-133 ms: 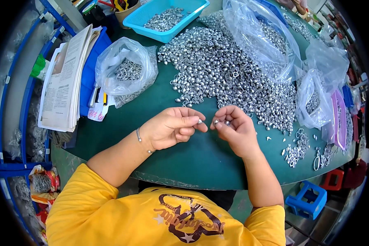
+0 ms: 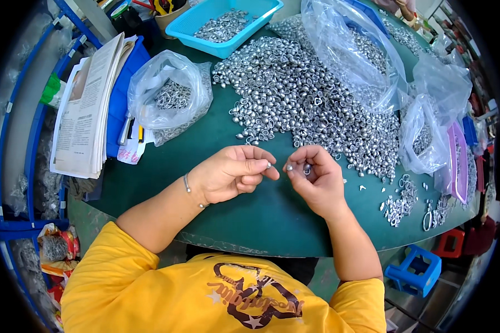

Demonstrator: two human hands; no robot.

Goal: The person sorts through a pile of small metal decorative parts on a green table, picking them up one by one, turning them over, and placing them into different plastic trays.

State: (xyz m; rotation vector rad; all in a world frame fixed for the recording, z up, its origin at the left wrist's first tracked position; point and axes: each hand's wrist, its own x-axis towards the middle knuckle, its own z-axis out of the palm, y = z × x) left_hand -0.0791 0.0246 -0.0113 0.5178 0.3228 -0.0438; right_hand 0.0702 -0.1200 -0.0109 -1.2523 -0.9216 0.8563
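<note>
Above the near part of the green table (image 2: 244, 222), my left hand (image 2: 233, 173) pinches a small silvery metal piece (image 2: 269, 165) between thumb and forefinger. My right hand (image 2: 321, 183) is just across from it, a short gap away. Its thumb and forefinger hold another small rounded metal piece (image 2: 289, 167), and a further metal piece (image 2: 307, 168) rests inside the curled fingers. Just beyond both hands spreads a large heap of shiny, hollow metal pieces (image 2: 294, 83). The pieces in my fingers look like those in the heap, but their exact kind is too small to make out.
A clear bag of metal rings (image 2: 172, 100) and a stack of papers (image 2: 83, 111) on a blue bin (image 2: 129, 94) are at left. A turquoise basket (image 2: 225, 49) stands far back. More plastic bags (image 2: 425, 139) and small metal scraps (image 2: 401, 202) lie at right, near a blue stool (image 2: 415, 271).
My right hand has turned slightly and its fingers have loosened a little, showing more of the pieces in it. My left hand has barely moved.
</note>
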